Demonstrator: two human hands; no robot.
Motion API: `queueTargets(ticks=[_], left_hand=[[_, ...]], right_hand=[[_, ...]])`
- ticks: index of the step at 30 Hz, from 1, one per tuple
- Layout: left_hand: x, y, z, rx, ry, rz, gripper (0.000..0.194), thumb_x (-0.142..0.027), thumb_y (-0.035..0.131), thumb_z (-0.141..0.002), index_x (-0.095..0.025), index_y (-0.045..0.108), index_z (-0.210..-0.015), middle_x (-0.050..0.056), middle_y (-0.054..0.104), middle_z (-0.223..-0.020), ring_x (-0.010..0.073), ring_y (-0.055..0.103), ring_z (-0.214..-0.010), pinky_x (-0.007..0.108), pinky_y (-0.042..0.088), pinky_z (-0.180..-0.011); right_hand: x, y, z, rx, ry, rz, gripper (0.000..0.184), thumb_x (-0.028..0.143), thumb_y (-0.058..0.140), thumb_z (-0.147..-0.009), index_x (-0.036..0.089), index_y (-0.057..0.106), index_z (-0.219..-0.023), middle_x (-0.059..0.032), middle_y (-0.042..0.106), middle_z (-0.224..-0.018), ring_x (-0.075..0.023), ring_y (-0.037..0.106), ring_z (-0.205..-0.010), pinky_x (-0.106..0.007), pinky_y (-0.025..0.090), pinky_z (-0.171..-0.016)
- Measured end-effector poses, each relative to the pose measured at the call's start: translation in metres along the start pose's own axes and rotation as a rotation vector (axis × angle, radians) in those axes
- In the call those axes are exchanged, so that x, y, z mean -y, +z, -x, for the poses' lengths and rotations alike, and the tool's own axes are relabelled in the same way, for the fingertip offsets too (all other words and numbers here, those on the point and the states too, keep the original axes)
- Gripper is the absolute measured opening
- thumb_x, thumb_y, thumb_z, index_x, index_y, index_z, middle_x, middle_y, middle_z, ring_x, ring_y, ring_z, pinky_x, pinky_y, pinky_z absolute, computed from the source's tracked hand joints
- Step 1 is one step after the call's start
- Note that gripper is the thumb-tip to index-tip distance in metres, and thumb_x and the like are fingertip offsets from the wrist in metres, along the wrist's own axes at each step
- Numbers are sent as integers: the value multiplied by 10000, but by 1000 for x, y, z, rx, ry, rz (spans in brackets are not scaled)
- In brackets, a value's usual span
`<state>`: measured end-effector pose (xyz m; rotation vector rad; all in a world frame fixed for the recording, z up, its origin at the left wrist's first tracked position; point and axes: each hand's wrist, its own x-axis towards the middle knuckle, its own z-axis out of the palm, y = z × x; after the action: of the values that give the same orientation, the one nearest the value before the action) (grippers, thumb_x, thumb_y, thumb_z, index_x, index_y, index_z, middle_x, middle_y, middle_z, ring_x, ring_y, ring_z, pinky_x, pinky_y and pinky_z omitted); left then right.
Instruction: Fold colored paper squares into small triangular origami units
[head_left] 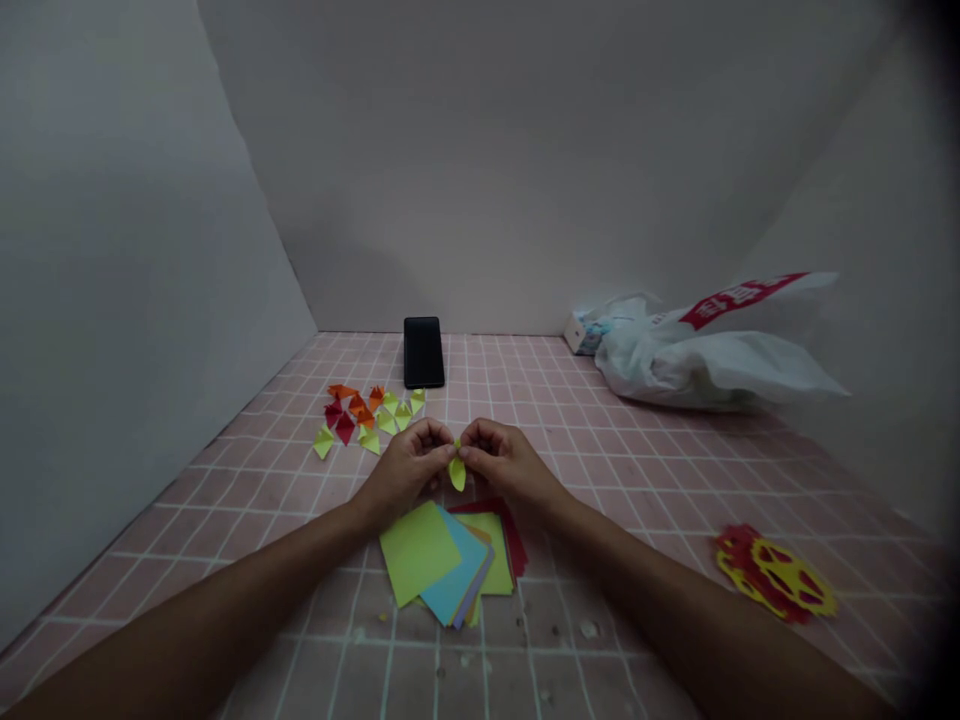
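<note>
A small folded piece of yellow paper (457,474) is pinched between my two hands, above the table's middle. My left hand (414,458) grips it from one side with thumb and fingers closed. On the other side, my right hand (501,455) holds it the same way, thumb near the top. Just below the hands lies a fanned stack of square paper sheets (424,555) in yellow, blue, purple, orange and red. Beyond my left hand, several small folded paper pieces (362,408) in orange, red and yellow are grouped together.
A black phone (424,352) lies at the back. A white plastic bag (690,365) and a small box (583,333) sit at the back right. Red and yellow cut-out shapes (780,575) lie at the right. Pale walls (480,180) enclose the pink tiled surface (330,640).
</note>
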<state>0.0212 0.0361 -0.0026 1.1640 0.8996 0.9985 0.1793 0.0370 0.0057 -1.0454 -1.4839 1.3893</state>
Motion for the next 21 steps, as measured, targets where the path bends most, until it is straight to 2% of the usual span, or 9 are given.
queueTargets(ticks=[9, 16, 21], left_hand=[[0, 0, 0, 16, -21, 29, 205, -282, 676, -764, -186, 506, -824, -76, 495, -571, 45, 416, -413, 165, 325, -403], [0, -1, 0, 16, -12, 27, 182, -269, 661, -774, -176, 514, -829, -67, 507, -567, 44, 420, -422, 159, 322, -412], [1, -1, 0, 25, -12, 25, 182, -277, 661, -776, -181, 516, -829, -66, 504, -580, 48, 425, -433, 167, 331, -421]], right_hand=[[1, -1, -1, 12, -10, -1, 173, 320, 623, -726, 181, 523, -697, 27, 514, -628, -100, 450, -564, -225, 354, -514], [-2, -3, -1, 55, 60, -155, 184, 339, 611, -757, 183, 518, -728, 48, 500, -581, -81, 441, -490, -214, 331, -476], [-3, -4, -2, 57, 66, -170, 194, 333, 631, -747, 183, 511, -722, 54, 493, -561, -73, 428, -473, -205, 309, -459]])
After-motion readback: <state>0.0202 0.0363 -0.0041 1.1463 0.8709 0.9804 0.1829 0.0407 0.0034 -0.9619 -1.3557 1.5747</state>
